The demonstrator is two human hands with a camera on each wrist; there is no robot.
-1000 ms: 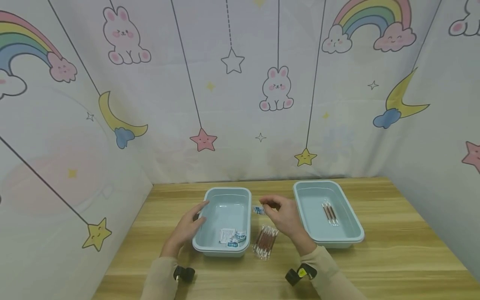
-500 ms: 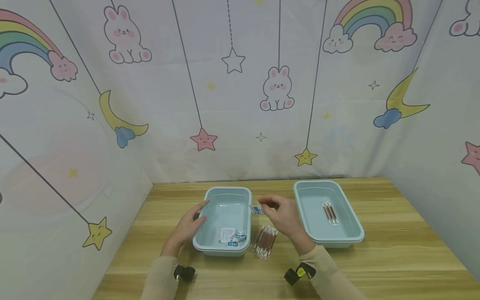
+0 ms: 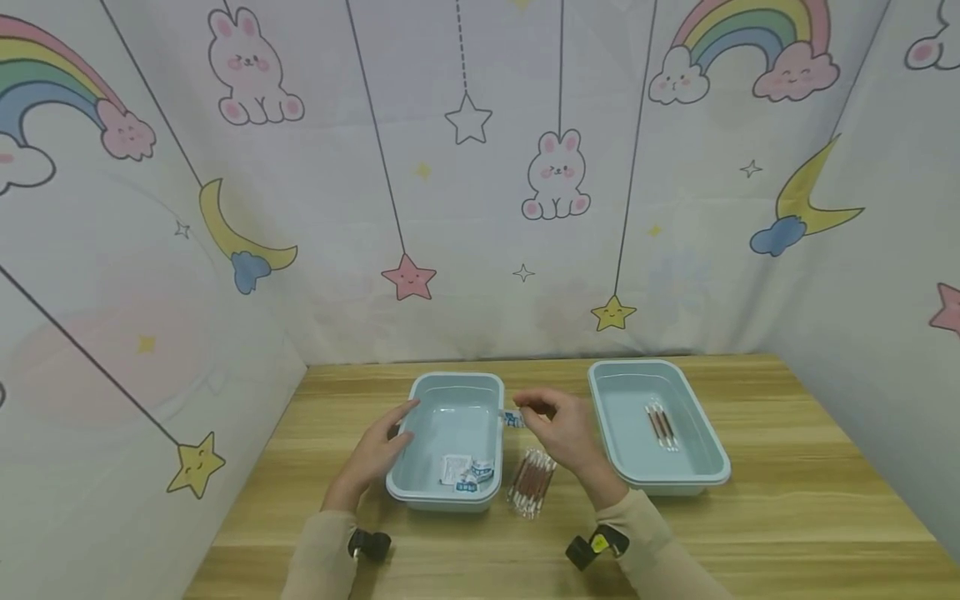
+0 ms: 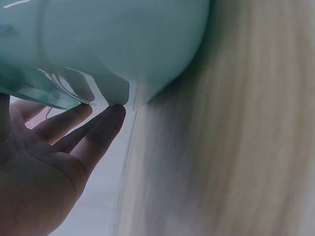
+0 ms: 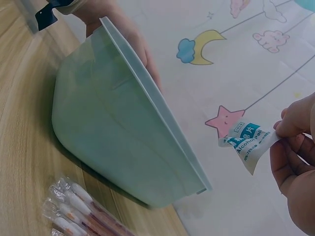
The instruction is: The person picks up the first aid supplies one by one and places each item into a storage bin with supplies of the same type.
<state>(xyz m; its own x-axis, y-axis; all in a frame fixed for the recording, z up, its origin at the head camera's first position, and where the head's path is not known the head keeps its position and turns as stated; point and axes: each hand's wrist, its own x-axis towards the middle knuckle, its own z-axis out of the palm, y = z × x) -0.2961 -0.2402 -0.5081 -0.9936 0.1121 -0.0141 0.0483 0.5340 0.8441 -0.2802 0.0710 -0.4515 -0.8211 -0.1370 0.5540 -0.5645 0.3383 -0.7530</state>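
Note:
My right hand [image 3: 562, 429] pinches an alcohol pad packet [image 5: 248, 142] between thumb and fingers, just beyond the right rim of the left light-blue basin [image 3: 453, 387]. The packet is creased, with blue-green print. Fairly straight fingers of my left hand [image 3: 378, 446] rest against that basin's left side; the left wrist view shows their fingertips at its outer wall. Several similar packets [image 3: 471, 477] lie inside, near its front right corner. Between the basins, a bundle of clear-wrapped swabs [image 3: 532, 483] with dark brown shafts and white tips lies on the table.
Another light-blue basin [image 3: 626, 462] stands on the right, holding a few wrapped swabs [image 3: 661, 427] with brown shafts. Both basins are on a wood-grain table [image 3: 810, 500]. A cloth backdrop [image 3: 465, 208] with cartoon rabbits and stars closes off the back and sides.
My right hand has shifted slightly left, bringing the pinched alcohol pad packet up to the left basin's right rim. My left hand has stayed in place.

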